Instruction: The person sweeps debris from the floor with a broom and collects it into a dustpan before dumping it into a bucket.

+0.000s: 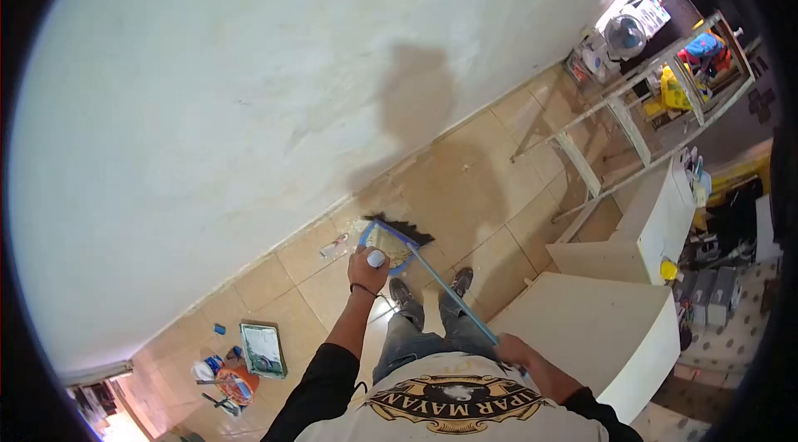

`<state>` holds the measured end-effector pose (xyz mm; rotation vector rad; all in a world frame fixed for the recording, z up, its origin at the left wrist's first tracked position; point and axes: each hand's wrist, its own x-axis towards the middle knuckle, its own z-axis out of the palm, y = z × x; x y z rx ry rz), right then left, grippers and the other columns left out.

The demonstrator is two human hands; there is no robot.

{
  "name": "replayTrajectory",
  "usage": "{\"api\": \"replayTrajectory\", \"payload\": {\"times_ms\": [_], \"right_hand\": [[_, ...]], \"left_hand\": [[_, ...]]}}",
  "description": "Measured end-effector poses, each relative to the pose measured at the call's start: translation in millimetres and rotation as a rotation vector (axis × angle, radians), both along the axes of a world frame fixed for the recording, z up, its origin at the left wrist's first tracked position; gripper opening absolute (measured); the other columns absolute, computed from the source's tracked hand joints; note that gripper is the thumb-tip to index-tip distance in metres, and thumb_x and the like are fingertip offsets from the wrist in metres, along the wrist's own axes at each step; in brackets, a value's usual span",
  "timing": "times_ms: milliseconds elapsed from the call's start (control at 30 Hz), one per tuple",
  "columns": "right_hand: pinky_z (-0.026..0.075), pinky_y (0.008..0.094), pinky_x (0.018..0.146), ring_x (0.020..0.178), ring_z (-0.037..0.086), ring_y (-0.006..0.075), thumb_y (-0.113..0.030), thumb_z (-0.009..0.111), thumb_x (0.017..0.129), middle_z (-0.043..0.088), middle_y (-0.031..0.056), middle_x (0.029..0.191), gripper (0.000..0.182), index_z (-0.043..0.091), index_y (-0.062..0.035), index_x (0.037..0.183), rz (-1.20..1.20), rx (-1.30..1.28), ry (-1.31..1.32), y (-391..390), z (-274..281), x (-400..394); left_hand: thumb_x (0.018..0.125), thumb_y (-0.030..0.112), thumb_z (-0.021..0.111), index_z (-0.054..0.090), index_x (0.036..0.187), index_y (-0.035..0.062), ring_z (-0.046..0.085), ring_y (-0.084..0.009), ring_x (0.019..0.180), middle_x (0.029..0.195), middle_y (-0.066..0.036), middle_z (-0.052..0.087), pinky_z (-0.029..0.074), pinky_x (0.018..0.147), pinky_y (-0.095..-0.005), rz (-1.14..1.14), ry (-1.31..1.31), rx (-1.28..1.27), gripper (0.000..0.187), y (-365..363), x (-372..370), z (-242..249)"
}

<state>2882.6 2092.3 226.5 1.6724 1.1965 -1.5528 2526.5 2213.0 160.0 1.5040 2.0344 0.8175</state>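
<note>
My left hand (367, 272) is closed around an upright handle whose pale rounded end (376, 258) points up at me. Below it on the floor lies a blue-edged dustpan (391, 242), with light dusty debris in it; the hand hides part of the pan. My right hand (517, 351), at my side, is wrapped round the blue stick (455, 296) of a broom. The stick slants down to the broom's dark bristles (401, 228), which lie along the dustpan's far edge, between my feet and the wall.
A pale patchy wall (216, 110) meets the tiled floor (295, 297). White furniture (582, 326) stands close on my right, with a ladder (628, 130) beyond. At left are a paint tray (263, 351) and an orange bucket (238, 386) of tools. A flat scrap (334, 246) lies near the dustpan.
</note>
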Motion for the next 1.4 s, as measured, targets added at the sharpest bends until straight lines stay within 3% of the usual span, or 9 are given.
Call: {"api": "replayTrajectory", "payload": {"times_ms": [167,367,433,633,700,833,1033,1067,1400], "right_hand": [[0.047,0.0424,0.067,0.074,0.061,0.0330,-0.018,0.048,0.078,0.060,0.0218,0.080,0.033,0.050,0.0007,0.105,0.316,0.309,-0.221,27.1,66.6,13.9],[0.048,0.0414,0.070,0.081,0.060,0.0335,-0.018,0.044,0.081,0.060,0.0196,0.088,0.026,0.050,0.0022,0.097,0.906,0.563,-0.179,141.7,-47.9,27.0],[0.049,0.0408,0.067,0.078,0.061,0.0330,-0.018,0.045,0.081,0.060,0.0192,0.085,0.025,0.052,0.0024,0.093,0.730,0.713,-0.187,179.3,-47.5,-8.7],[0.050,0.0389,0.062,0.071,0.062,0.0290,-0.011,0.047,0.079,0.061,0.0184,0.077,0.024,0.051,0.0047,0.095,0.929,0.441,-0.037,141.2,-56.6,7.6],[0.049,0.0378,0.056,0.063,0.062,0.0273,-0.009,0.048,0.076,0.060,0.0181,0.074,0.027,0.051,0.0061,0.099,0.747,0.118,-0.124,125.3,-31.9,14.0],[0.048,0.0366,0.050,0.056,0.060,0.0259,-0.011,0.048,0.076,0.060,0.0181,0.071,0.030,0.051,0.0057,0.101,0.487,0.120,-0.030,132.2,39.0,43.3],[0.047,0.0430,0.066,0.078,0.060,0.0337,-0.017,0.048,0.080,0.059,0.0232,0.082,0.032,0.048,0.0028,0.105,0.630,0.365,0.072,141.5,56.0,110.6],[0.045,0.0443,0.070,0.081,0.059,0.0355,-0.018,0.048,0.080,0.059,0.0236,0.085,0.031,0.049,0.0025,0.104,0.616,0.383,0.006,149.3,55.0,107.1],[0.050,0.0383,0.064,0.076,0.061,0.0298,-0.014,0.051,0.078,0.059,0.0170,0.083,0.019,0.056,0.0006,0.088,0.851,0.730,0.099,134.9,-104.4,36.8]], "left_hand": [[0.067,0.022,0.063,0.061,0.070,0.0097,0.053,-0.0335,0.076,0.079,-0.012,0.056,0.044,0.068,-0.0420,0.087,0.030,0.011,0.012,-29.2,-3.7,15.3],[0.069,0.016,0.062,0.061,0.068,0.0092,0.054,-0.0287,0.070,0.069,-0.010,0.055,0.044,0.063,-0.0384,0.292,0.005,0.082,0.007,-79.1,6.6,23.4],[0.069,0.015,0.063,0.060,0.069,0.0083,0.055,-0.0291,0.067,0.069,-0.010,0.055,0.045,0.061,-0.0380,0.340,0.024,0.062,0.007,-87.3,10.4,17.7],[0.069,0.021,0.063,0.061,0.070,0.0088,0.055,-0.0332,0.068,0.076,-0.012,0.056,0.045,0.061,-0.0424,0.503,0.048,-0.052,0.012,-82.0,18.2,2.4],[0.069,0.021,0.063,0.061,0.071,0.0078,0.055,-0.0334,0.070,0.075,-0.014,0.055,0.045,0.062,-0.0421,0.549,0.064,-0.045,0.013,-77.3,23.5,1.1],[0.070,0.020,0.062,0.061,0.072,0.0068,0.055,-0.0331,0.073,0.076,-0.015,0.055,0.045,0.063,-0.0411,0.557,0.036,-0.004,0.013,-73.8,23.9,-2.2],[0.072,0.013,0.062,0.061,0.074,0.0035,0.057,-0.0192,0.065,0.069,-0.009,0.059,0.044,0.061,-0.0299,0.637,-0.039,0.122,0.010,-122.3,28.8,-15.5],[0.070,0.016,0.062,0.063,0.074,0.0069,0.055,-0.0282,0.069,0.073,-0.013,0.056,0.044,0.063,-0.0356,0.657,-0.054,0.075,0.009,-135.4,30.9,-19.9],[0.073,0.015,0.061,0.061,0.074,0.0017,0.057,-0.0169,0.063,0.067,-0.008,0.059,0.045,0.058,-0.0299,0.825,-0.074,0.049,0.013,-164.2,49.6,-27.9]]}}
